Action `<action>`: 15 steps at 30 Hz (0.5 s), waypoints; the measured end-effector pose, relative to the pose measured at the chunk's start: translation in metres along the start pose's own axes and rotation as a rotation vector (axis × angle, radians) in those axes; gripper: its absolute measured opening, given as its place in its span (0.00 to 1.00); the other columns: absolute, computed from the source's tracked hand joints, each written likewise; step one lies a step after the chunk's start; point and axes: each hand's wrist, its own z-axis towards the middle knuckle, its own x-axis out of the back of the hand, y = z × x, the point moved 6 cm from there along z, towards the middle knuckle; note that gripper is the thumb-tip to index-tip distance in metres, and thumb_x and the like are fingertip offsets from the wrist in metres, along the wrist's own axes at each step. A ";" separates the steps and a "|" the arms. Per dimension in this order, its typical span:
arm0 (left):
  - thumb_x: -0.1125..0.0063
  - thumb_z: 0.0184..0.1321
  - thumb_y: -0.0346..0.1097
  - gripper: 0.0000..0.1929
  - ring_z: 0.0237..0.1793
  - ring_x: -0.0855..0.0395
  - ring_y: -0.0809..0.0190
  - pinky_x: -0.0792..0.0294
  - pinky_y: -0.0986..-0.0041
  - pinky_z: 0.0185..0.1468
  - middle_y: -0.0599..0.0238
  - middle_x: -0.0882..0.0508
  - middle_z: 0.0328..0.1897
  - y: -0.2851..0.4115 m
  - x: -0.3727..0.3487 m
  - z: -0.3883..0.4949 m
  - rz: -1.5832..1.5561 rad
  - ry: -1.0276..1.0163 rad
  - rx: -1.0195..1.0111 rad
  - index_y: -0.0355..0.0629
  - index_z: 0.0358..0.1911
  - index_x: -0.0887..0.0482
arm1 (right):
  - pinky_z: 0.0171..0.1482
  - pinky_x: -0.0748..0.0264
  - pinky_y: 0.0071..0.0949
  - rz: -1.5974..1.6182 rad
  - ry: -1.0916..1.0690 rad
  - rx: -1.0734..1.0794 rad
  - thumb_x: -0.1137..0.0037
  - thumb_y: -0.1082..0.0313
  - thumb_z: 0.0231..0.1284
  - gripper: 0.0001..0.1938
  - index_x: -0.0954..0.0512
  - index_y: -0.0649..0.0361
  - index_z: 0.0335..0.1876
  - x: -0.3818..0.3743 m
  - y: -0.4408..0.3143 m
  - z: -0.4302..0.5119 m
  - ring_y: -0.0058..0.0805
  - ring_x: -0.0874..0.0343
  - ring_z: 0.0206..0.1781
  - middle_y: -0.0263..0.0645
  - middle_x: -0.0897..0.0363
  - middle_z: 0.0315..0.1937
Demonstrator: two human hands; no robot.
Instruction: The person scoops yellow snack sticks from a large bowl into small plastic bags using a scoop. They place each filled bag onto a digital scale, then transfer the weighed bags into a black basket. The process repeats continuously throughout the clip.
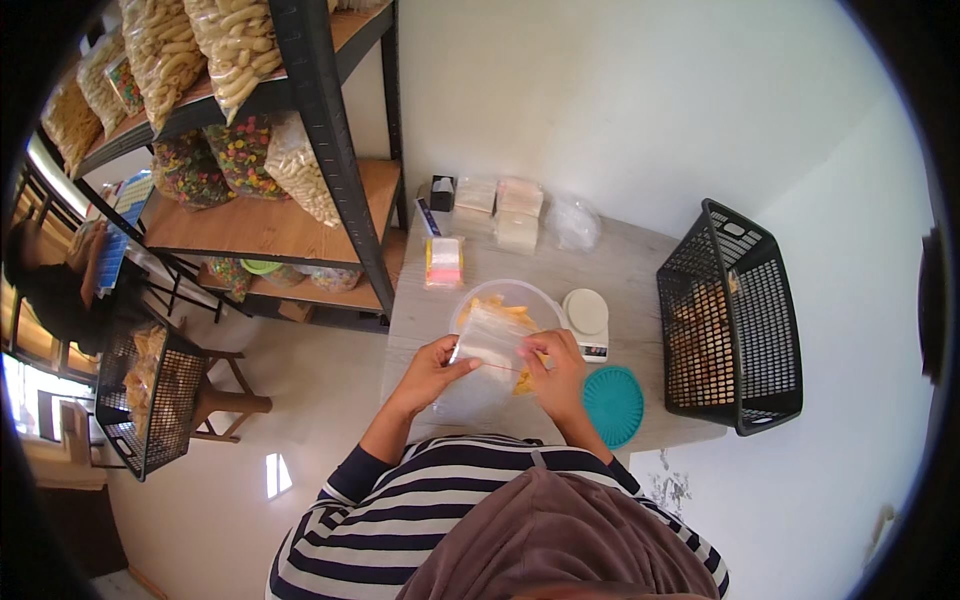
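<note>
Between my two hands is a clear plastic zip bag point(491, 337) with a thin red line along one edge. My left hand point(435, 373) pinches its left side between thumb and fingers. At its right side, my right hand point(553, 367) grips the edge with the fingertips. Beneath the bag stands a round translucent tub point(551, 291) holding yellow snack pieces point(523, 384), partly hidden by the bag and my hands. Right of the tub sits a white kitchen scale point(586, 319). A ribbed teal lid point(613, 407) lies near my right forearm.
Stacks of plastic bags point(517, 214) and a pink-and-white pack point(445, 262) lie toward the wall. A black plastic crate point(731, 322) with bagged goods stands at right. Shelves point(262, 229) with bagged snacks rise at left. A person point(56, 281) is farther left, by another crate point(150, 405).
</note>
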 end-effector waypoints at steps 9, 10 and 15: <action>0.33 0.64 0.32 0.17 0.48 0.18 0.72 0.28 0.78 0.55 0.69 0.13 0.48 -0.004 -0.001 -0.002 0.034 0.000 0.093 0.35 0.54 0.19 | 0.43 0.23 0.37 0.021 -0.027 -0.054 0.39 0.80 0.57 0.05 0.20 0.61 0.37 0.002 0.008 -0.009 0.44 0.18 0.40 0.43 0.18 0.35; 0.33 0.64 0.32 0.18 0.49 0.18 0.72 0.28 0.78 0.55 0.68 0.14 0.49 -0.005 0.000 -0.001 0.040 -0.018 0.088 0.35 0.55 0.20 | 0.42 0.23 0.38 0.024 -0.030 -0.050 0.39 0.80 0.57 0.06 0.21 0.61 0.38 0.002 0.008 -0.010 0.44 0.18 0.40 0.43 0.19 0.36; 0.32 0.62 0.27 0.24 0.53 0.18 0.71 0.27 0.77 0.59 0.64 0.15 0.55 -0.009 -0.002 -0.002 0.007 -0.162 0.103 0.34 0.61 0.24 | 0.43 0.23 0.35 -0.025 0.003 0.043 0.42 0.82 0.59 0.07 0.23 0.62 0.40 0.006 0.003 0.001 0.43 0.19 0.40 0.43 0.20 0.39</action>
